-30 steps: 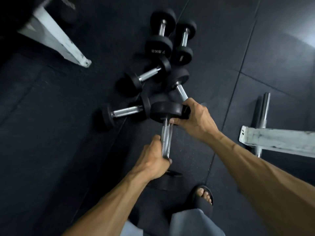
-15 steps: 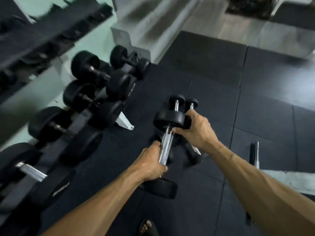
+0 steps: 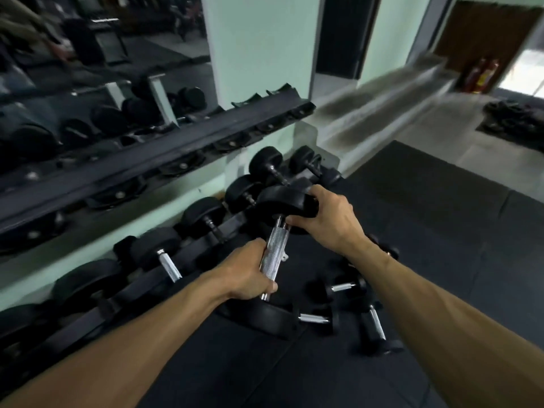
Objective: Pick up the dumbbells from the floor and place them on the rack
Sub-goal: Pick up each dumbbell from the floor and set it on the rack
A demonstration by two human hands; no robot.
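Observation:
I hold a black dumbbell [image 3: 274, 254] with a knurled chrome handle, lifted off the floor and tilted. My left hand [image 3: 247, 273] is wrapped round the lower part of the handle. My right hand [image 3: 326, 219] grips the upper black head from the right side. The dumbbell hangs just in front of the lower tier of the black dumbbell rack [image 3: 182, 257], which carries several black dumbbells. Several smaller dumbbells [image 3: 344, 287] lie on the black rubber floor below my right forearm.
The rack's upper tier [image 3: 164, 154] runs across the left with unfilled saddles. Behind it are a mirror and a pale green wall. A grey ramp [image 3: 382, 107] rises at the right, with red fire extinguishers [image 3: 479, 75] beyond. Black mats cover the floor.
My view has swung up from the floor to the rack. Both hands have carried the dumbbell up and toward the lower tier, keeping the same hold.

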